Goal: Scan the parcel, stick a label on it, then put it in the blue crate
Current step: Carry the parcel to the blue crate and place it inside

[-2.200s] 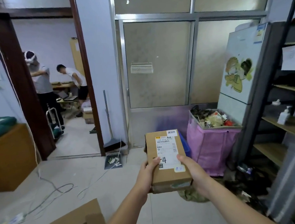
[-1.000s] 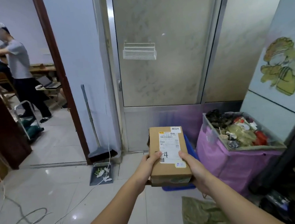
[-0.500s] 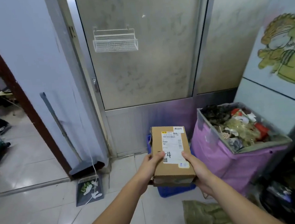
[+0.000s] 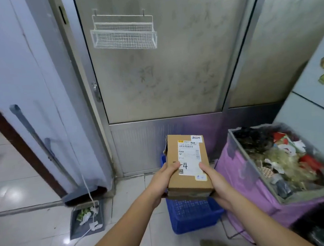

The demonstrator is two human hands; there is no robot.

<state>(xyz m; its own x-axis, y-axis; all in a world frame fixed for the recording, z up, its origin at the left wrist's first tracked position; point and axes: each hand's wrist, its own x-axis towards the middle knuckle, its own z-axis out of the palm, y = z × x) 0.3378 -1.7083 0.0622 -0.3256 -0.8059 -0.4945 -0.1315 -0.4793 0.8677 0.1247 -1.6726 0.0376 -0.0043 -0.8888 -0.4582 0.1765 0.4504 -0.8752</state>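
Left hand [image 4: 165,176] and right hand [image 4: 214,179] clamp opposite sides of the parcel [image 4: 187,165], label [image 4: 189,156] upward, holding it level directly above the blue crate [image 4: 192,214], presumably for lowering in.

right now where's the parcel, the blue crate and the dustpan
parcel [image 4: 189,181]: head view, bare cardboard on its top face below the label
blue crate [image 4: 192,214]: head view, mesh front wall under the parcel
dustpan [image 4: 82,228]: head view, grey pan floor beside the litter
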